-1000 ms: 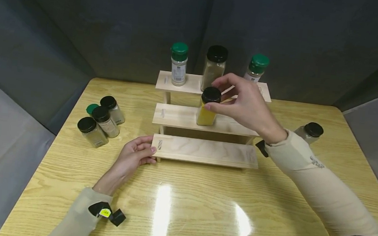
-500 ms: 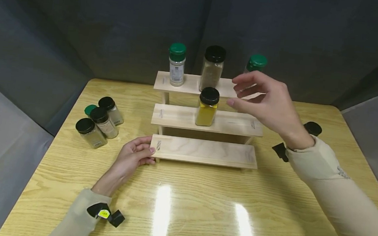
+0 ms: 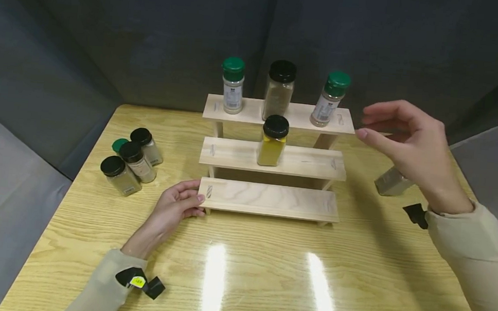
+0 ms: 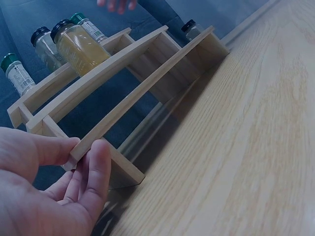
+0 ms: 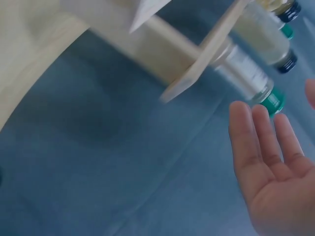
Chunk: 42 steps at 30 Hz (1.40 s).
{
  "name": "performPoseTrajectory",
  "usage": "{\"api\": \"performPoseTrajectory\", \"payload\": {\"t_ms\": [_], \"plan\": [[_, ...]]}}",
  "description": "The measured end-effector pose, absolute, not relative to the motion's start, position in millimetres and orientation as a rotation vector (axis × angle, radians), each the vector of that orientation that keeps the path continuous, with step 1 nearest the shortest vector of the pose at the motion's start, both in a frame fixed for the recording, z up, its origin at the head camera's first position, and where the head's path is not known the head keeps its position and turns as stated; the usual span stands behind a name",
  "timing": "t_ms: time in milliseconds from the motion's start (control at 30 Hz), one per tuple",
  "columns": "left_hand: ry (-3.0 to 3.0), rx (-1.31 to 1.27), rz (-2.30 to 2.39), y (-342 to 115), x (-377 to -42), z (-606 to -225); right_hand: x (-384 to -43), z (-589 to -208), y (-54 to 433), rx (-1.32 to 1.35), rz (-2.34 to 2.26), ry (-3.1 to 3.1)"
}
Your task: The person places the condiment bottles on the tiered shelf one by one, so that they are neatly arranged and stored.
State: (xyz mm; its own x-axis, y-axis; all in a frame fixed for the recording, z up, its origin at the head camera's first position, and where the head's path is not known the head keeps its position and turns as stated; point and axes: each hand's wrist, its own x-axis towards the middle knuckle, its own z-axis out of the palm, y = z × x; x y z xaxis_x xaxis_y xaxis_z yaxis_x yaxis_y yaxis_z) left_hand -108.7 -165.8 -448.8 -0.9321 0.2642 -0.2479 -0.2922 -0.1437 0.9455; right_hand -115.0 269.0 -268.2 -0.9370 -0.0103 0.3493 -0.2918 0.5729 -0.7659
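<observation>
A three-tier wooden rack (image 3: 267, 198) stands mid-table. My left hand (image 3: 175, 206) pinches the left end of its lowest shelf between thumb and fingers, plain in the left wrist view too. On the middle shelf stands a black-capped spice jar of yellow powder (image 3: 271, 150). The top shelf bears a green-capped shaker (image 3: 233, 93) at left, a taller black-capped jar (image 3: 278, 97) in the centre and another green-capped shaker (image 3: 326, 108), slightly slanted in view, at right. My right hand (image 3: 412, 144) is in the air right of the rack, fingers loosely bent, holding nothing. Below it, a black-capped jar (image 3: 391, 182) is partly hidden.
At the table's left sits a cluster of spice jars: a front black-capped jar (image 3: 122, 178), a middle one (image 3: 138, 164), a rear one (image 3: 148, 147) and a green cap (image 3: 119, 144) mostly hidden behind them. Dark curtains (image 3: 175, 37) hang behind the table (image 3: 240, 272).
My right hand has let go of the yellow spice jar, leaving it on the middle shelf, and has moved right, away from the rack. The left hand has kept its grip on the lowest shelf.
</observation>
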Motion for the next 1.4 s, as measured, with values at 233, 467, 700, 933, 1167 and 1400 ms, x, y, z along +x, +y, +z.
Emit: {"api": "performPoseTrajectory", "payload": {"t_ms": [233,467,700,933,1167,1400], "plan": [[1.774,-0.038,2.131,-164.7,-109.1,-449.1,-105.5,-279.3,310.1,0.132,1.148,-2.528],[1.770,-0.040,2.134,-165.0,-108.9,-449.1,-102.8,-302.1,350.4,-0.059,1.041,-2.646],[1.765,-0.046,2.133,-164.5,-108.7,-448.7,-103.3,-330.1,381.6,-0.180,0.876,-2.791],[1.765,-0.043,2.129,-164.7,-108.9,-448.5,-102.1,-355.9,405.2,-0.261,0.844,-2.867],[1.769,-0.052,2.129,-165.3,-108.8,-448.6,-97.5,-374.3,419.7,-0.242,0.950,-2.836],[1.773,-0.044,2.126,-165.2,-109.0,-448.7,-94.7,-385.5,420.9,-0.258,0.963,-2.795]]}}
